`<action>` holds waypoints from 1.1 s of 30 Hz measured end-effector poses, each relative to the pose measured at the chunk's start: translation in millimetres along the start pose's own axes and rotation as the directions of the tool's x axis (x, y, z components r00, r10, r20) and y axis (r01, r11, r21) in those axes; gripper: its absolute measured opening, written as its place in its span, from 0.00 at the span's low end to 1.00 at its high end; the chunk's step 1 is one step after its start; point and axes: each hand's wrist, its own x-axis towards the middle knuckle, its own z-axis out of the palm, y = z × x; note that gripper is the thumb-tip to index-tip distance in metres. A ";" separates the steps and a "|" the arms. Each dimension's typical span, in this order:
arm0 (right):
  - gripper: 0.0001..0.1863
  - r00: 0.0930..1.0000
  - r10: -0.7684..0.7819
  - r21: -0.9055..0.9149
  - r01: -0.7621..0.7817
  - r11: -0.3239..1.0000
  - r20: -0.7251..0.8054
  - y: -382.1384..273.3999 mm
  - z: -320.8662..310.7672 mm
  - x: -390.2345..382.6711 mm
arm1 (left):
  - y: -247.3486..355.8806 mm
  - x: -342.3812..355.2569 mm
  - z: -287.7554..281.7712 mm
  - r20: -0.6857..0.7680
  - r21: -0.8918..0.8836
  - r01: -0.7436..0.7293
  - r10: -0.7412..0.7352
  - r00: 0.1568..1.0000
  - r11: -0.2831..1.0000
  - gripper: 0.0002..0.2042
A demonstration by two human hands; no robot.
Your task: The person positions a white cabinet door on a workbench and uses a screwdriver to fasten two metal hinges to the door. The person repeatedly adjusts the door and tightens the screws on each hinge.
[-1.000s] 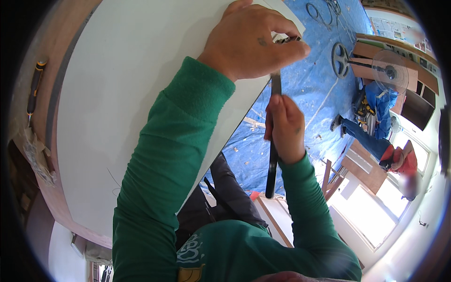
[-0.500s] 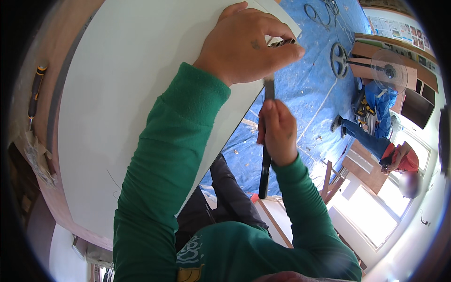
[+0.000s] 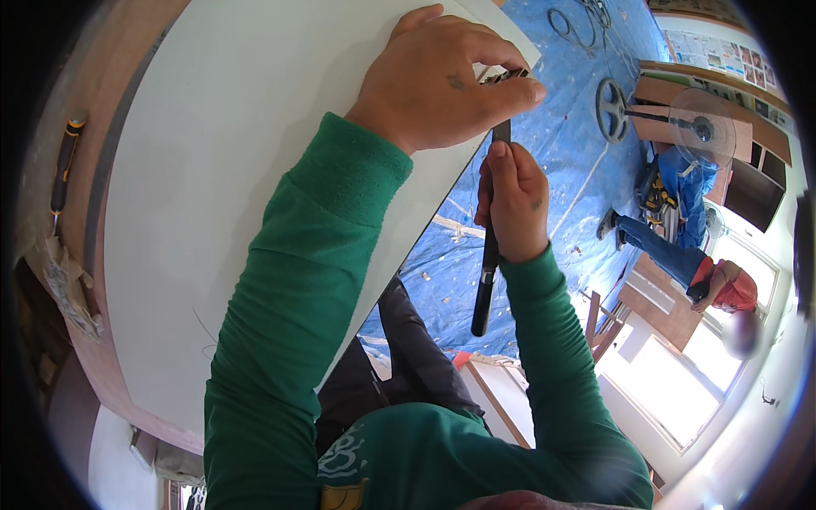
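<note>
One grip, your right hand [image 3: 518,204], is clamped round the black bar [image 3: 485,289], its long axis running up toward your left hand [image 3: 442,85] on the white board [image 3: 212,170]; I cannot tell the left's hold.

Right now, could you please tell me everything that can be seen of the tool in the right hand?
The tool is long, narrow and dark, with a smooth, glossy black lower end and a small pale glint above it. Its material is unclear, perhaps metal with a plastic grip. The right hand grips it above its middle, thumb pointing up along it. It leans slightly, beside the edge of the white board. Its top is hidden near the left hand, so contact there cannot be told.
</note>
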 end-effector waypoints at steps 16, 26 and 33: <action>0.20 0.998 0.015 -0.074 -0.011 0.997 0.053 3.5 -3.5 -3.5 | -16.3 -2.5 3.1 -0.004 0.151 -0.103 0.104 0.995 0.983 0.13; 0.20 1.000 0.013 -0.096 -0.011 0.995 0.017 8.8 -2.7 -12.5 | -19.2 -2.2 3.0 0.029 0.191 -0.185 0.183 0.983 0.964 0.13; 0.19 0.999 0.012 -0.050 -0.010 0.999 0.045 8.3 -6.7 -7.3 | -13.8 -4.4 6.2 -0.007 0.157 -0.043 0.044 0.999 0.987 0.13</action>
